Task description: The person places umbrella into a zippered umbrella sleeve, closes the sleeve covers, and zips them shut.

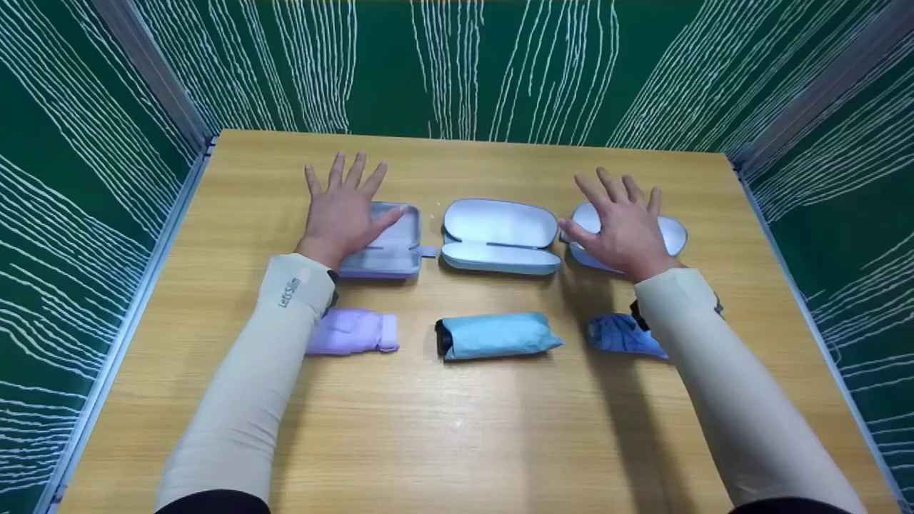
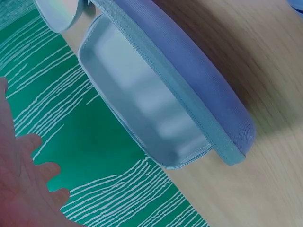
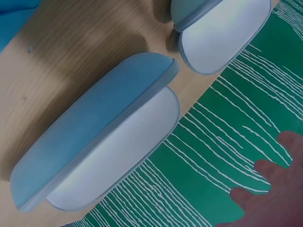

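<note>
Both hands are held out over the table with fingers spread, and neither grips anything. My left hand (image 1: 343, 218) overlaps the left glasses case (image 1: 400, 235), which lies open with a pale grey lining; its shell (image 2: 199, 66) looks purple in the left wrist view. A middle glasses case (image 1: 500, 223), pale inside, stands open between the hands. My right hand (image 1: 625, 228) partly covers the right glasses case (image 1: 673, 234), also open, whose outside (image 3: 94, 113) looks light blue in the right wrist view. All three cases look bare inside where their linings show.
Nearer me lie a purple fabric bundle (image 1: 353, 331), a teal compact umbrella (image 1: 500, 335) with a black end, and a dark blue fabric bundle (image 1: 623, 334), the outer two partly behind my sleeves. Green walls with white lines (image 1: 385, 64) enclose the wooden table (image 1: 457, 435).
</note>
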Demonstrator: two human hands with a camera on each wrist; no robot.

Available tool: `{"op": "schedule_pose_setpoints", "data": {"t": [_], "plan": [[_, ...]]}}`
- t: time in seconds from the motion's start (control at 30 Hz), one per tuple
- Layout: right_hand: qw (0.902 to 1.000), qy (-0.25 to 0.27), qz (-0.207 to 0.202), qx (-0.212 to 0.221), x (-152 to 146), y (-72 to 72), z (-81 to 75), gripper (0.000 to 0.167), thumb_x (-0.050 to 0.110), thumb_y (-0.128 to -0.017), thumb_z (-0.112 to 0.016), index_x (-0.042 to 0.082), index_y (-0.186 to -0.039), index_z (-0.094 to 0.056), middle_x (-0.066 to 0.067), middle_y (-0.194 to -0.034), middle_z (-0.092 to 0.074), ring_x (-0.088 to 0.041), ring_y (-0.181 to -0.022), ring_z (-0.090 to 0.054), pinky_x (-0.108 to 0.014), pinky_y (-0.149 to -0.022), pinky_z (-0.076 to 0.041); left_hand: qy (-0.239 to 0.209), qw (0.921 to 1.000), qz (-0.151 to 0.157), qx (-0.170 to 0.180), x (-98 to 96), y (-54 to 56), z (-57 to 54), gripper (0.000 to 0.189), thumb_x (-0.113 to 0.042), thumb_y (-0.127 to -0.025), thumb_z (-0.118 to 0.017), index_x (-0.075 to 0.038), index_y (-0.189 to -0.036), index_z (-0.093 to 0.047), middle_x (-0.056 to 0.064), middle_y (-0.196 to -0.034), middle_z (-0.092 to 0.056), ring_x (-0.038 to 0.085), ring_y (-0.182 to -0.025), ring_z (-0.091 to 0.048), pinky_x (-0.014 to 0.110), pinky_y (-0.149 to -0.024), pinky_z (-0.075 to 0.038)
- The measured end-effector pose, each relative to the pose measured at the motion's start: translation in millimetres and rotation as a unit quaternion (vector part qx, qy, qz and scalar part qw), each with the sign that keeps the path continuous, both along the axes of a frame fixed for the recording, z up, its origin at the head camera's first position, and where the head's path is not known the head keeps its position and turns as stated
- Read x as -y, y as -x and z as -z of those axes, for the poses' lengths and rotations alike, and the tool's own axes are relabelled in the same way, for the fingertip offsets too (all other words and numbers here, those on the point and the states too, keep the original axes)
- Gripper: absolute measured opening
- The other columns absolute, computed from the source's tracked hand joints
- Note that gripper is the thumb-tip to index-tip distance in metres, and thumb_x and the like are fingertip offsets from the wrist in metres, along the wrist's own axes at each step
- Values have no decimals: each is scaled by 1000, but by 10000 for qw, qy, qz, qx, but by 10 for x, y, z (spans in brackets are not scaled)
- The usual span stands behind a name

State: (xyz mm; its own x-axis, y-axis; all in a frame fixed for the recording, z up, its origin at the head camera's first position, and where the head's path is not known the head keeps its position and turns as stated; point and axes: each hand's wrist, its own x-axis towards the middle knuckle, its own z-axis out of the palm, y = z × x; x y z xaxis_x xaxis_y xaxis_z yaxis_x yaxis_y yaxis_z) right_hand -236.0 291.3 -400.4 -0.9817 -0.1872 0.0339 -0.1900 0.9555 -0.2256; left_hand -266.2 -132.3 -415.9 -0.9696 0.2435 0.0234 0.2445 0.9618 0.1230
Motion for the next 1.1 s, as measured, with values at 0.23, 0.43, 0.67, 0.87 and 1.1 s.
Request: {"op": "schedule_pose_setpoints", "data": {"t": [0.23, 0.43, 0.67, 0.87, 1.1], "plan": [[10000, 84, -4, -4, -203, -112, -6, 84, 69, -97, -49, 29, -166, -22, -14, -172, -12, -51, -154, -4, -71, -113, 17, 57, 10000, 37, -52, 8, -46, -13, 90, -77, -95, -35, -24, -166, -20, 13, -172, -9, 41, -157, 1, 73, -113, 14], [9999, 117, 27, -91, -537, -306, -9, 84, 67, -98, -51, 28, -166, -21, -15, -171, -12, -53, -152, -6, -72, -113, 16, 177, 9998, 91, -79, 2, -88, -26, 89, -77, -96, -35, -24, -166, -19, 13, -172, -8, 41, -157, 2, 72, -113, 15], [9998, 197, -52, -38, -797, -608, 23, 83, 62, -99, -55, 28, -166, -20, -18, -170, -14, -55, -151, -9, -71, -112, 18, 150, 9997, 196, -10, -57, -166, -80, 89, -77, -96, -37, -26, -166, -19, 12, -172, -12, 40, -157, -3, 70, -117, 10], [9987, 278, -138, 408, -878, -898, 116, 81, 61, -99, -57, 30, -165, -24, -17, -170, -15, -54, -151, -10, -70, -114, 16, 150, 9994, 274, 127, -76, -223, -156, 86, -75, -97, -38, -24, -165, -26, 14, -169, -24, 41, -155, -16, 68, -119, 4], [9924, 293, -453, 1109, -938, -1160, 377, 82, 65, -95, -62, 22, -160, -38, -22, -164, -30, -57, -145, -22, -75, -116, 1, 382, 9987, 235, 238, -31, -255, -153, 87, -78, -96, -30, -22, -163, -33, 16, -166, -31, 42, -153, -23, 69, -120, -4]]}}
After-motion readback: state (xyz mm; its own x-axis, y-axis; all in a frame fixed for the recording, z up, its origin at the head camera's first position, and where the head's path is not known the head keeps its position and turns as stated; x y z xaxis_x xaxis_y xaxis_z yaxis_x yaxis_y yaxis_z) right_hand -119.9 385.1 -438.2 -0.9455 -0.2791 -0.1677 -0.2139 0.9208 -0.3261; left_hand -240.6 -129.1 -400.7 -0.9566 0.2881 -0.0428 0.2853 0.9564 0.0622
